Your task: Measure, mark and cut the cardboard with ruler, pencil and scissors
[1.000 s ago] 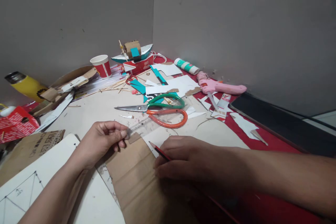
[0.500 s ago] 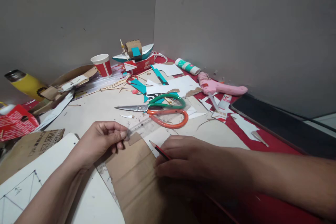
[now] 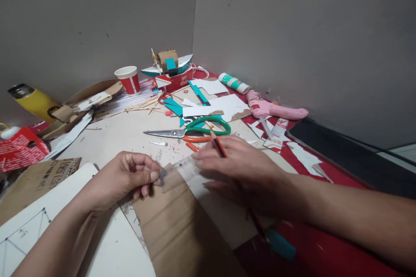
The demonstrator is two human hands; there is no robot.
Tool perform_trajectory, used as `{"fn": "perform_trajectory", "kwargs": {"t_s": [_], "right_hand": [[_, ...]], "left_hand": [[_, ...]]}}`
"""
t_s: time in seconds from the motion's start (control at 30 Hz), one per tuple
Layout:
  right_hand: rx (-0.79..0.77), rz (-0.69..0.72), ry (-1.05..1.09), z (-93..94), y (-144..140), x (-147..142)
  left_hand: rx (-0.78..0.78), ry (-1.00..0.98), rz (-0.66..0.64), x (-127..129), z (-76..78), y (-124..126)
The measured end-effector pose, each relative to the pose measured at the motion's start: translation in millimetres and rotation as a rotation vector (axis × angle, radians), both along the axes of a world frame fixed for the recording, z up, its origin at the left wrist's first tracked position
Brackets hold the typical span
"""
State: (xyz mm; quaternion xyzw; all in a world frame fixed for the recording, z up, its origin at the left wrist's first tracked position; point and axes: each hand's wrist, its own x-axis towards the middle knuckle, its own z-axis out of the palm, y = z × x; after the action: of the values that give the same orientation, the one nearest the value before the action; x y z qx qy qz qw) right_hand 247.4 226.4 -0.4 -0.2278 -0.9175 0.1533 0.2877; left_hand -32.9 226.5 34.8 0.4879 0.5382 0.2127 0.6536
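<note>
My left hand (image 3: 126, 177) pinches the near-left end of a clear ruler (image 3: 177, 174) between thumb and fingers. The ruler lies across the upper end of a brown cardboard strip (image 3: 175, 225). My right hand (image 3: 243, 166) holds a red-and-black pencil (image 3: 219, 145), its tip pointing up and away. The fingers of that hand are at the ruler's far part, and I cannot tell whether they grip it. Just beyond lie scissors (image 3: 177, 133) with one green and one orange handle; the right hand covers much of the orange one.
White board with drawn lines (image 3: 74, 194) lies at the left. Paper scraps (image 3: 232, 104), a paper cup (image 3: 128, 82), a small model boat (image 3: 183, 65) and a yellow bottle (image 3: 35, 101) stand or lie behind. A pink glue gun (image 3: 282, 111) and a dark slab (image 3: 341, 151) are at the right.
My right hand has moved up and away with the pencil, from beside the cardboard to the ruler's far part. The ruler has shifted slightly towards me, onto the cardboard's upper end.
</note>
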Motion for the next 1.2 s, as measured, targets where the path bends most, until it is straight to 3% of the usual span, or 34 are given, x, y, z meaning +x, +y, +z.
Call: {"fn": "perform_trajectory", "kwargs": {"t_s": [0.13, 0.33, 0.4, 0.47, 0.53, 0.63, 0.73, 0.87, 0.97, 1.07, 1.13, 1.2], "right_hand": [[0.111, -0.089, -0.087, -2.6, 8.8, 6.8], [-0.097, -0.039, -0.099, 5.1, 4.9, 8.4], [-0.196, -0.112, 0.003, 13.4, 0.8, 6.5], [-0.327, -0.278, 0.158, 23.1, -4.7, 3.3], [-0.488, -0.397, 0.318, 29.8, -10.6, -1.9], [-0.809, -0.317, 0.483, 28.0, -17.9, -12.6], [-1.034, -0.129, 0.508, 18.6, -22.2, -21.6], [-0.873, -0.01, 0.45, 17.4, -24.1, -21.6], [-0.728, -0.052, 0.455, 22.9, -22.6, -15.1], [-0.654, -0.173, 0.511, 25.3, -20.3, -10.5], [-0.637, -0.243, 0.524, 24.7, -19.1, -9.8], [-0.621, -0.269, 0.493, 23.0, -17.8, -10.2]], "left_hand": [[0.013, -0.011, -0.028, 0.8, 0.9, -1.1], [0.141, -0.079, 0.071, 5.9, 3.1, -5.4], [0.194, -0.141, 0.182, 10.2, 6.6, -7.7], [0.22, -0.198, 0.293, 16.3, 9.4, -10.6], [0.198, -0.215, 0.315, 24.2, 10.3, -15.1], [0.168, -0.185, 0.232, 37.8, 8.1, -25.5], [0.281, -0.077, 0.199, 48.6, 6.3, -36.5], [0.339, -0.148, 0.33, 51.8, 17.7, -38.6], [0.367, -0.234, 0.5, 43.3, 43.4, -28.2], [0.515, -0.186, 0.569, 26.8, 75.4, -14.5], [0.558, -0.08, 0.402, 12.6, 89.8, -7.5], [0.599, 0.124, 0.143, -2.8, 92.8, -3.4]]}}
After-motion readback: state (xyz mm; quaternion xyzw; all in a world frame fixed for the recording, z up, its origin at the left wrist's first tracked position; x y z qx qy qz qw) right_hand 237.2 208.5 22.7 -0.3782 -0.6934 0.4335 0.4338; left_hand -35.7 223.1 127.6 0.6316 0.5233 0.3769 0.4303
